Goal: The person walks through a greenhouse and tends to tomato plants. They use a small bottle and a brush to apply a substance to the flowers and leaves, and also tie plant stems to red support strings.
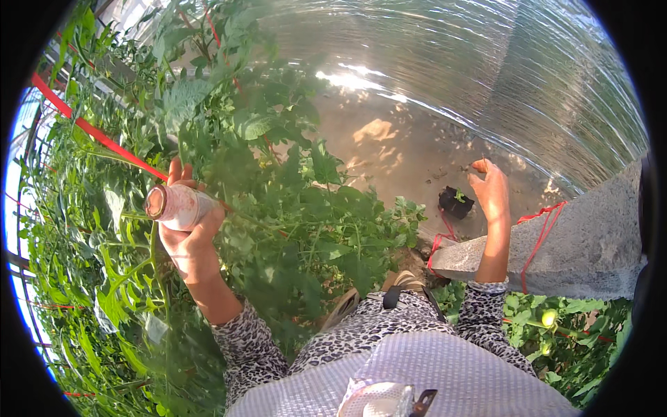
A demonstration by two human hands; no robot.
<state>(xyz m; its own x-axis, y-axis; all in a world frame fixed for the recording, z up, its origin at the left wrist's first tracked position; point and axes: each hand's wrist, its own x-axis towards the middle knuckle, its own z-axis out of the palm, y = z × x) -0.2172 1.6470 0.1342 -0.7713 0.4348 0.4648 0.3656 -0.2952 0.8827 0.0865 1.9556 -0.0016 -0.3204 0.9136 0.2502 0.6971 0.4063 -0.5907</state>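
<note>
My left hand (pixel 190 245) is wrapped around a small jar (pixel 182 206) with whitish sides and pink-red stains. The jar is tilted, its round reddish-brown mouth facing left, among tomato plants (pixel 292 208). A red strip (pixel 99 135) runs diagonally up from behind this hand to the upper left. On the right, my right hand (pixel 491 190) is raised over bare soil, its fingers bent. A thin speck shows at its fingertips, too small to tell whether it is something held. Below and left of that hand, a black seedling pot (pixel 455 203) with a small green sprout sits on the ground.
A grey concrete post (pixel 578 255) with red twine (pixel 544 242) around it juts in from the right. Shiny plastic sheeting (pixel 469 68) curves along the far side, above bare soil (pixel 375 151). More plants, with pale green fruit (pixel 549 317), grow at lower right.
</note>
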